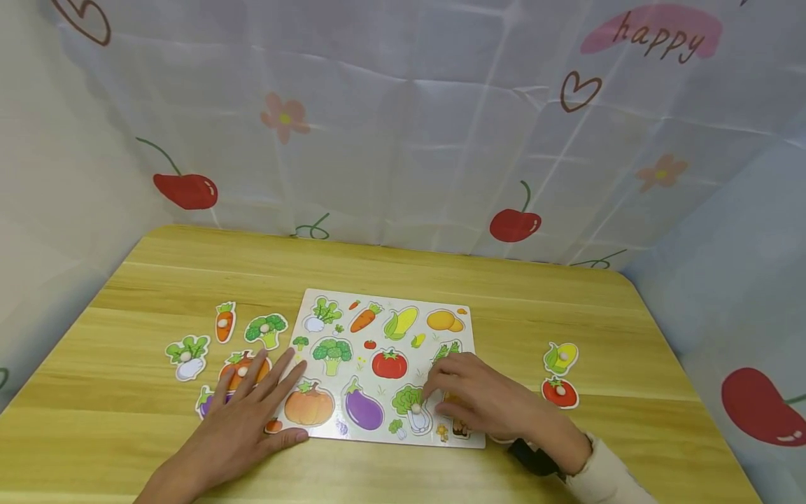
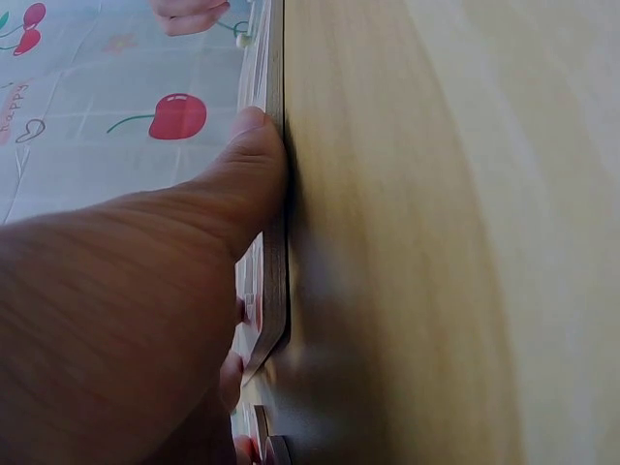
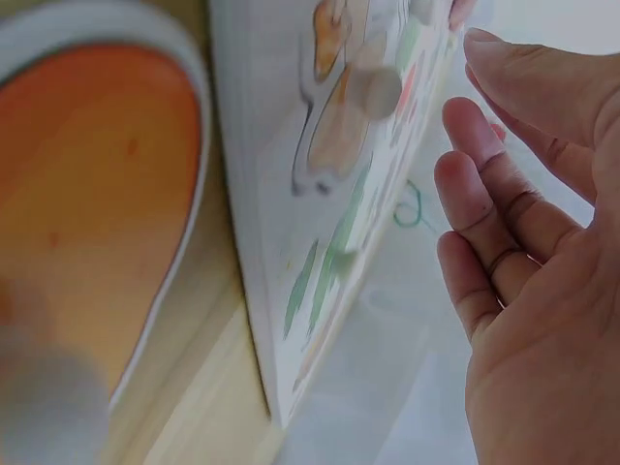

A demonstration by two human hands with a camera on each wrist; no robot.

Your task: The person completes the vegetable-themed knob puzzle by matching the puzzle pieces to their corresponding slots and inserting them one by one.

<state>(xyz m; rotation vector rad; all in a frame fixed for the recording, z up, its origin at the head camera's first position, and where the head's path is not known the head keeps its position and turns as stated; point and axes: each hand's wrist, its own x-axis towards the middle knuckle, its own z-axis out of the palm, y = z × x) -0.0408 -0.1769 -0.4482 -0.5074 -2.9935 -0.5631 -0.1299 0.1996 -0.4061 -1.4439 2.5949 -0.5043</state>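
Note:
A wooden vegetable puzzle board (image 1: 378,318) lies on the table. My left hand (image 1: 242,420) spreads across its left edge, thumb along the front edge; its fingers overlap a pumpkin piece (image 1: 236,369) and an eggplant piece (image 1: 205,402). My right hand (image 1: 481,395) is over the board's right part, fingers loosely bent. Its fingertips are close beside the knob of a bok choy piece (image 1: 418,420), which lies at its printed spot. In the right wrist view nothing shows between thumb and fingers. A mushroom piece (image 1: 462,428) is partly hidden below that hand.
Left of the board lie carrot (image 1: 224,323), broccoli (image 1: 266,331) and radish (image 1: 186,358) pieces. Corn (image 1: 560,358) and tomato (image 1: 560,393) pieces lie to the right. An orange knobbed piece (image 3: 107,174) sits beside the board near my right wrist. A printed curtain (image 1: 390,140) hangs behind the table.

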